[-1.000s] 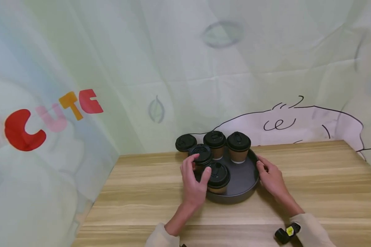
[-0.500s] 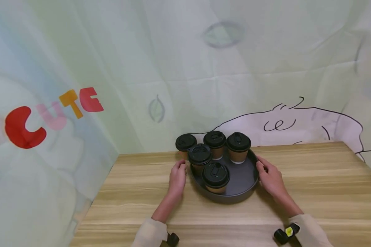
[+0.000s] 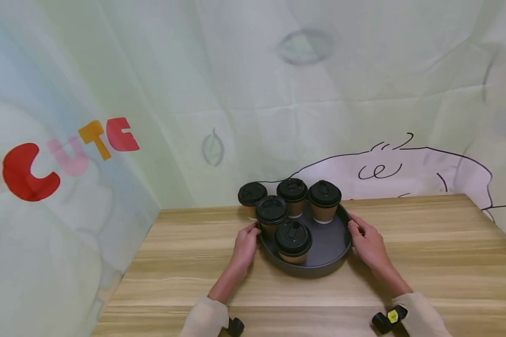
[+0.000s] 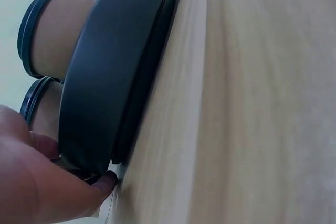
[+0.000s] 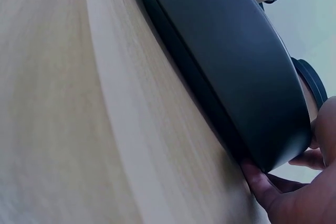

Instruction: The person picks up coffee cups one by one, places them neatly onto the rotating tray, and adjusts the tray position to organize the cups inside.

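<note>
A round dark grey tray (image 3: 326, 245) with a raised wall rests on the table, several paper coffee cups with black lids inside it. One lidded cup (image 3: 293, 238) stands at its front left, another (image 3: 324, 194) at its back right. My left hand (image 3: 245, 245) grips the tray's left side. In the left wrist view the thumb lies at the rim and the fingertips (image 4: 106, 182) reach under the bottom edge. On the opposite side my right hand (image 3: 368, 245) holds the tray wall. Its fingers (image 5: 257, 179) curl beneath the edge in the right wrist view.
At the back left, a lidded cup (image 3: 253, 194) stands by the tray's edge; whether it is inside is hidden. The wooden table (image 3: 438, 252) meets a printed cloth backdrop (image 3: 253, 117) just behind the cups. A second cloth wall (image 3: 59, 262) borders the left.
My left hand has left the cups at the tray's front left, moved down and outward, and taken hold of the tray's left side. The right hand keeps its hold.
</note>
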Tool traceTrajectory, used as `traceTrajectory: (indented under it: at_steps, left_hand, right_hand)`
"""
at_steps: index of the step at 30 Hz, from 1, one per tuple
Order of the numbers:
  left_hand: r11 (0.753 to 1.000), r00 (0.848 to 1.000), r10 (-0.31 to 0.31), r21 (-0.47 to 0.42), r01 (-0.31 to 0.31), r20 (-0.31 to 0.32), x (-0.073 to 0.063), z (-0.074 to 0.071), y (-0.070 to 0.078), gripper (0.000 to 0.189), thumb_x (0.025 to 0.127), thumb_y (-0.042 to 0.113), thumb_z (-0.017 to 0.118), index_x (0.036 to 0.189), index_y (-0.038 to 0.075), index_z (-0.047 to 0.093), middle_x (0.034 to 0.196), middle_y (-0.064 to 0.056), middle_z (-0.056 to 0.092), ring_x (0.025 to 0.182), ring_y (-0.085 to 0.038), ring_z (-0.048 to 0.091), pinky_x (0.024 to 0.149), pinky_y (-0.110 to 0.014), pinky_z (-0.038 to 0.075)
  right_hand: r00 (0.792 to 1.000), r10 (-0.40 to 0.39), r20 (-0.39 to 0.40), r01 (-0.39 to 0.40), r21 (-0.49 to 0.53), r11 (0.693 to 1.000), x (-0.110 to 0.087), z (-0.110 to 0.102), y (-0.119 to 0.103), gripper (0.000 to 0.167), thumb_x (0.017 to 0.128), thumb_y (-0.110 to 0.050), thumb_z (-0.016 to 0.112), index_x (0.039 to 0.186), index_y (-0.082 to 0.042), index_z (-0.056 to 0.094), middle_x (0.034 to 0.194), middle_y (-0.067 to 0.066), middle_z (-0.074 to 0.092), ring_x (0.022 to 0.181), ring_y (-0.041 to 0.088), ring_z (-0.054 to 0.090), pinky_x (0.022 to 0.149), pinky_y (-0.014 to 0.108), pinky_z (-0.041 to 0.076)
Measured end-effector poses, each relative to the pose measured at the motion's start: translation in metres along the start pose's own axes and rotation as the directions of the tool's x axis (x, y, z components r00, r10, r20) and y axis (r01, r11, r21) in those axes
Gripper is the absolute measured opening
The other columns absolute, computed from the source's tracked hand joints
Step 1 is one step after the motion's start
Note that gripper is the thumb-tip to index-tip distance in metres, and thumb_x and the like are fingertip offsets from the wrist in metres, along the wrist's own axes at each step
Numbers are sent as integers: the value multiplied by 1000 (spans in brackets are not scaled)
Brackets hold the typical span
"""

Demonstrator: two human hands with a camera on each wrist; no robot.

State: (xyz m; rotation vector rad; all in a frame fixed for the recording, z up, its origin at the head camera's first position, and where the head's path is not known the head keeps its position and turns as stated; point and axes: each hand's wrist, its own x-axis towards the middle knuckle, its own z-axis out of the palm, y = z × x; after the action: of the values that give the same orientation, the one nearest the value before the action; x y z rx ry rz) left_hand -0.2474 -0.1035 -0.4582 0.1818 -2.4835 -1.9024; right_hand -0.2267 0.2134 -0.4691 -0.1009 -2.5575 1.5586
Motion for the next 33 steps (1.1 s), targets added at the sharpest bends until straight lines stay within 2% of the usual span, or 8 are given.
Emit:
traceTrajectory:
  at_steps: [6, 10, 13, 16, 17, 20, 24, 33]
  left_hand:
    - [1000, 1000, -13, -20, 13, 9, 1, 0, -1, 52, 98, 10, 48, 148, -6, 52, 80, -8, 50, 53, -8, 38, 58, -24, 36]
    - [1000, 1000, 3, 0, -3, 4, 1, 0, -2, 50, 99, 10, 49, 146, -5, 55, 89, -13, 59, 58, -11, 42, 62, -26, 39]
    - [1000, 1000, 9, 18, -9, -1, 1, 0, -1, 49, 99, 11, 50, 145, -4, 56, 108, -20, 65, 62, -13, 45, 68, -28, 41]
    - [1000, 1000, 13, 23, -13, -2, 2, -1, 0, 49, 100, 12, 50, 145, -5, 56, 123, -21, 64, 66, -17, 47, 72, -30, 42]
    - [1000, 1000, 11, 24, -11, 1, 2, -1, 0, 49, 100, 12, 50, 146, -5, 55, 128, -22, 64, 70, -19, 50, 75, -31, 44]
    - [999, 1000, 24, 27, -24, 6, 3, -1, 0, 49, 101, 12, 49, 146, -6, 53, 143, -21, 58, 99, -26, 60, 94, -38, 47]
    - [999, 999, 41, 19, -41, 10, 2, -1, 1, 48, 101, 11, 49, 146, -6, 54, 151, -21, 52, 135, -34, 50, 114, -47, 37]
    - [998, 998, 65, 10, -66, 16, 2, -3, -2, 47, 101, 12, 50, 145, -5, 56, 150, -22, 52, 145, -37, 41, 120, -50, 31]
  right_hand:
    - [1000, 7, 14, -7, 22, 1000, -3, -1, 0, 50, 111, -35, 46, 154, -12, 51, 88, 10, 64, 65, 16, 57, 59, 30, 47]
    - [1000, 15, 21, -15, 20, 1000, -6, -2, 0, 50, 111, -33, 48, 155, -10, 50, 82, 8, 62, 68, 15, 57, 58, 28, 47]
    - [999, 24, 28, -24, 11, 1000, -9, -3, -1, 50, 111, -32, 48, 155, -8, 48, 94, 14, 67, 74, 16, 60, 62, 28, 48]
    - [998, 36, 48, -37, 19, 999, -12, -4, -2, 52, 111, -30, 48, 157, -6, 44, 115, 24, 68, 81, 17, 66, 68, 26, 53]
    - [998, 42, 57, -43, 25, 999, -13, -4, -2, 52, 111, -29, 49, 157, -6, 43, 121, 27, 66, 84, 18, 68, 70, 26, 54]
    - [995, 61, 81, -66, 59, 996, -16, -4, -3, 52, 111, -28, 49, 157, -6, 41, 128, 31, 64, 91, 21, 70, 75, 25, 57]
    - [990, 90, 110, -100, 88, 991, -20, -4, -3, 53, 111, -29, 50, 157, -6, 38, 127, 30, 62, 95, 22, 69, 77, 27, 59]
    - [981, 124, 149, -143, 125, 982, -18, -7, -3, 58, 110, -30, 53, 159, -8, 33, 128, 30, 59, 88, 18, 71, 78, 27, 59]
